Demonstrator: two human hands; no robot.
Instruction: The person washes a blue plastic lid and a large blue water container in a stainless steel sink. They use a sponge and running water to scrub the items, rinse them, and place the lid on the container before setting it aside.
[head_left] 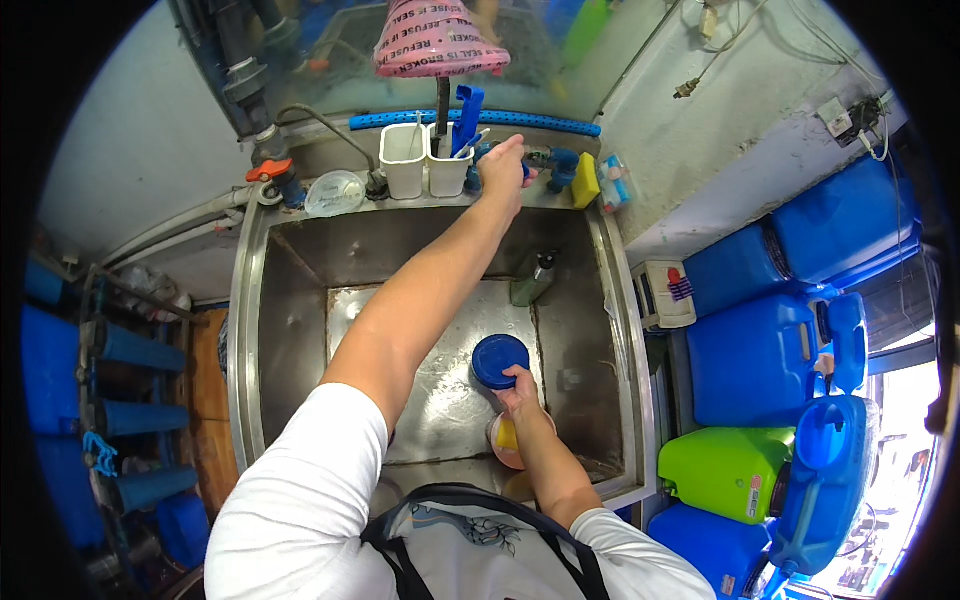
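Observation:
My left arm reaches across the steel sink to its back ledge. There my left hand is closed around a blue tap handle on the pipework, its fingers partly hidden. Low over the sink, my right hand grips the edge of a round blue lid-like piece; whether a container sits under it I cannot tell. Beneath my right wrist is a pinkish round tub with something yellow in it. A greenish bottle with a dark top stands by the sink's right wall.
White cups with brushes, a clear round lid and a yellow sponge line the back ledge. A pink-wrapped cone hangs above. Blue jerrycans and a green jerrycan crowd the right; blue tubes stand left.

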